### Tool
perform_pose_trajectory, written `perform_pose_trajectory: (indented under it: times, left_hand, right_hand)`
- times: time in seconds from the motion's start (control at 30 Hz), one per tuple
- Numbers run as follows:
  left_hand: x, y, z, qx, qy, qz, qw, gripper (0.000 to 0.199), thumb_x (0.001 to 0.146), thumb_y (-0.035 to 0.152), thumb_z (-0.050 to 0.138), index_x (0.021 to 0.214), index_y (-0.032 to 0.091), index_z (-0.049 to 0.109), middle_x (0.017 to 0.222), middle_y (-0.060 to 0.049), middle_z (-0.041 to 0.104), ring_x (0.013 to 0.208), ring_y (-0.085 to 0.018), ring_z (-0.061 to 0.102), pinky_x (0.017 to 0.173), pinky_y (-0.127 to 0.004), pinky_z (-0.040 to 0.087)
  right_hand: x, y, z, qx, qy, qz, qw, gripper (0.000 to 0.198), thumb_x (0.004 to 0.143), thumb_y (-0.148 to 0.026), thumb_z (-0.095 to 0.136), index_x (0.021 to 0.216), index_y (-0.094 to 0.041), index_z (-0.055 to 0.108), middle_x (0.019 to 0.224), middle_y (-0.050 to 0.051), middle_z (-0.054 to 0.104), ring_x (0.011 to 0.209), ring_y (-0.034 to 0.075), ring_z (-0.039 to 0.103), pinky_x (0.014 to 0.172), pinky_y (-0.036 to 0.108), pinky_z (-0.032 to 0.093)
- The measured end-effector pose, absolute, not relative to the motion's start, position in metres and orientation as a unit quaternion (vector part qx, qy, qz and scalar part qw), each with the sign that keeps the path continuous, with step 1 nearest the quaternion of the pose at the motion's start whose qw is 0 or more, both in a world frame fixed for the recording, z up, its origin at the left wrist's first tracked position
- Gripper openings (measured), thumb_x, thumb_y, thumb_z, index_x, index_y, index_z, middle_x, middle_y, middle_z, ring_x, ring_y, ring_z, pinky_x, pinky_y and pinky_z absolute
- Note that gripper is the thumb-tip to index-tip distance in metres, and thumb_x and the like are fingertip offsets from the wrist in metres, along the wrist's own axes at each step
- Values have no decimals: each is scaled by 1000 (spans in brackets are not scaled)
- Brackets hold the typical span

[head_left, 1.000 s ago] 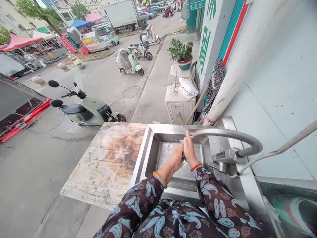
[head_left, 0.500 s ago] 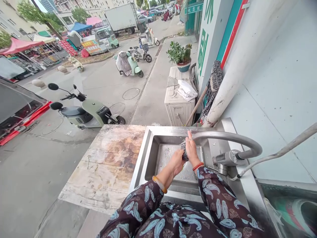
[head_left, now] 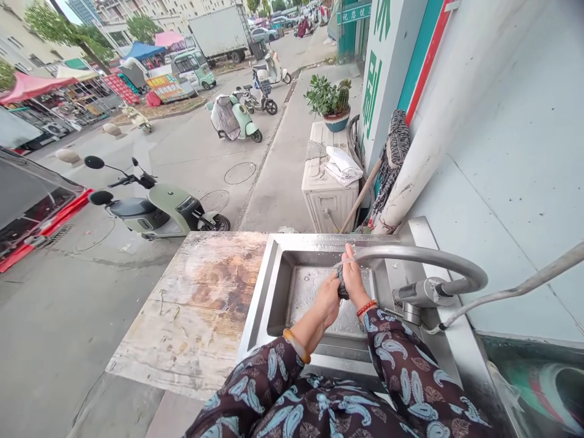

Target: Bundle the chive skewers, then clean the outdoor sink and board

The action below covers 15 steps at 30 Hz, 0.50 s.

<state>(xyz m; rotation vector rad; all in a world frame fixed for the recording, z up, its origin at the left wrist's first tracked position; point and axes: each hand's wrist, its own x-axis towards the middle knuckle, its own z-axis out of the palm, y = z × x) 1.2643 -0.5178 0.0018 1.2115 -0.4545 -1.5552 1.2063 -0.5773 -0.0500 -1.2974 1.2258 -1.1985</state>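
Observation:
Over the steel sink (head_left: pixel 279 298), my left hand (head_left: pixel 327 299) is closed around a dark grey, textured wad (head_left: pixel 342 286). My right hand (head_left: pixel 352 274) presses against the wad from the right, its fingers pointing up and close together. Much of the wad is hidden between the two hands, so its exact kind does not show. The curved faucet spout (head_left: pixel 424 253) reaches in from the right, its end beside my right fingers. Water runs from it over the hands, and drops lie on the basin floor.
A worn wooden board (head_left: pixel 196 304) adjoins the sink on the left. At right are the faucet base (head_left: pixel 422 292), a grey hose (head_left: pixel 515 286) and a white pipe (head_left: pixel 438 128). Beyond stand a mop (head_left: pixel 396 146), a box-shaped unit (head_left: pixel 331 198) with a potted plant (head_left: pixel 335 106), and a parked scooter (head_left: pixel 166 210).
Both hands stay at the wad over the sink; the right fingers sit slightly lower, and less of the wad shows above the left hand. A water stream now shows at the spout's end.

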Motion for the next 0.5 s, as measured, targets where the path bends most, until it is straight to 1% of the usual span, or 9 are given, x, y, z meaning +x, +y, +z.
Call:
perform_pose_trajectory:
  times: [0.07,0.13,0.17,0.23,0.3,0.37,0.43,0.5]
  left_hand:
    - [1270,-525,6,506,-181,-634,556,34,82,26,61,114,21,71,120,-7,72,114,-22,63,101,-33,47]
    - [1280,-534,10,520,-171,-618,565,36,84,30,63,119,23,69,127,-7,69,124,-23,58,107,-33,42]
    - [1285,-537,11,528,-170,-613,563,35,84,32,64,118,23,70,127,-7,69,125,-24,57,107,-34,42]
    - [1287,-537,11,537,-172,-617,549,33,83,35,66,113,20,71,120,-10,72,123,-27,58,104,-37,44]
    - [1279,-529,7,535,-165,-640,526,32,81,36,66,107,18,71,112,-12,73,115,-28,62,97,-39,49]
    - [1268,-520,3,523,-172,-663,508,31,79,35,67,104,18,70,109,-11,73,109,-27,64,93,-39,51]
    - [1263,-517,-1,506,-182,-668,514,31,79,35,66,106,20,69,114,-9,72,113,-26,63,96,-39,49]
    - [1269,-521,-4,502,-185,-644,547,34,82,37,64,112,22,68,125,-9,69,125,-25,57,106,-38,44]
  right_hand:
    - [1211,-560,-48,-533,505,-481,480,60,101,-48,31,152,-16,41,158,14,40,150,29,30,123,62,19]
    - [1219,-530,-40,-579,482,-473,457,59,103,-45,31,154,-18,37,160,12,36,150,26,29,124,56,22]
    - [1223,-518,-35,-607,466,-470,440,57,103,-43,31,155,-19,35,162,10,33,151,25,27,125,54,21]
    - [1226,-513,-28,-642,441,-468,417,55,104,-40,31,156,-21,33,164,7,29,152,23,23,126,52,18]
    - [1220,-535,-29,-634,439,-476,423,55,104,-40,30,156,-21,33,164,8,29,152,23,23,126,54,18]
    - [1212,-565,-37,-592,464,-490,441,57,103,-43,31,156,-21,34,162,10,32,152,26,24,125,59,16]
    - [1206,-581,-45,-557,485,-502,449,58,102,-45,32,155,-21,36,160,11,36,152,29,23,123,64,14]
    - [1208,-568,-47,-562,483,-501,448,57,103,-44,32,154,-21,37,158,11,39,151,30,26,123,64,16]
